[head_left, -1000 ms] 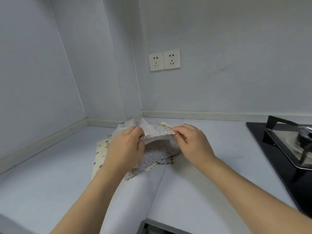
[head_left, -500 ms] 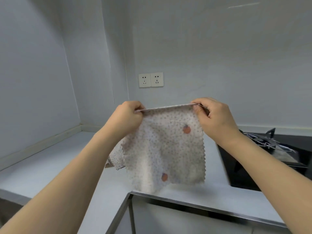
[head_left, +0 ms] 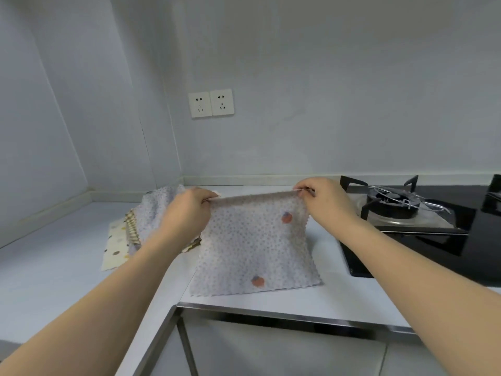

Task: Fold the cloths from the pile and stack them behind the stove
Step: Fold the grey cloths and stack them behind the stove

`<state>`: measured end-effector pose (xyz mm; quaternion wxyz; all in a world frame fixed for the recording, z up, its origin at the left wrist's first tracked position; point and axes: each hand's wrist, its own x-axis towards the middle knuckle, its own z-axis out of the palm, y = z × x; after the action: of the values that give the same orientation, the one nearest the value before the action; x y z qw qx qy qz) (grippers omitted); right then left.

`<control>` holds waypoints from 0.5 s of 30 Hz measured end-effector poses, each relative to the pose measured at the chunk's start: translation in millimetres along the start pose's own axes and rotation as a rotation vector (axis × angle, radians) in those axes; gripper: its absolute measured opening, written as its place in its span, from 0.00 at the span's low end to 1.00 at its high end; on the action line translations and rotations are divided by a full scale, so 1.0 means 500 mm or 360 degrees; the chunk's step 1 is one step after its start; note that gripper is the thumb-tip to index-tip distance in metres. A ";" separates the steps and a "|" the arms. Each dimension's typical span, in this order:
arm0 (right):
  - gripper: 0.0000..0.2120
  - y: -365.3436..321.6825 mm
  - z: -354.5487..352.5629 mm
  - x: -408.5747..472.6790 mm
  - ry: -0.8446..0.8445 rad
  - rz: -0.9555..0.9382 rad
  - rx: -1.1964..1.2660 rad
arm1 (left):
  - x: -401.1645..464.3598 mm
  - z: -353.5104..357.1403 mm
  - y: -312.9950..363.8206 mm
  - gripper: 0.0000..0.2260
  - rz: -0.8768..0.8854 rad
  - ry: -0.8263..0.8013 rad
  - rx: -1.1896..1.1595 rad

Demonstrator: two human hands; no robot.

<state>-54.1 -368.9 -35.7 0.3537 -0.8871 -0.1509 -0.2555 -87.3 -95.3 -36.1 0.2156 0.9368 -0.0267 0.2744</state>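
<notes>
A pale dotted cloth (head_left: 252, 245) with two orange fruit prints is stretched between my hands. Its lower edge lies on the white counter (head_left: 54, 280), its upper edge is lifted. My left hand (head_left: 187, 213) pinches the top left corner and my right hand (head_left: 322, 199) pinches the top right corner. To the left, behind my left forearm, sits the pile of cloths (head_left: 135, 226): a similar dotted one on top, striped and cream spotted ones beneath. The black gas stove (head_left: 423, 221) is at the right.
A double wall socket (head_left: 211, 103) is on the back wall above the pile. The counter's metal front edge (head_left: 271, 312) runs just below the cloth, with cabinet fronts underneath. Walls close the corner at the left and back.
The cloth, picked from the pile and held up in the air half a second ago, has come down; its lower part now lies on the counter between pile and stove.
</notes>
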 end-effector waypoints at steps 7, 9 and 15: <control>0.11 0.046 0.028 -0.161 -0.0347 -0.0219 -0.0378 | -0.156 0.045 -0.071 0.16 0.0682 -0.0132 0.0308; 0.12 0.056 0.037 -0.203 -0.0425 -0.0227 -0.0447 | -0.189 0.055 -0.082 0.19 0.0702 -0.0256 0.0297; 0.09 0.058 0.042 -0.230 -0.0239 -0.0395 -0.0473 | -0.206 0.055 -0.101 0.22 0.0563 -0.0286 0.0169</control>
<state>-128.8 -384.5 -128.9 0.1724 -0.9206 -0.2457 -0.2497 -152.3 -68.3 -130.8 0.1112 0.9482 -0.1955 0.2245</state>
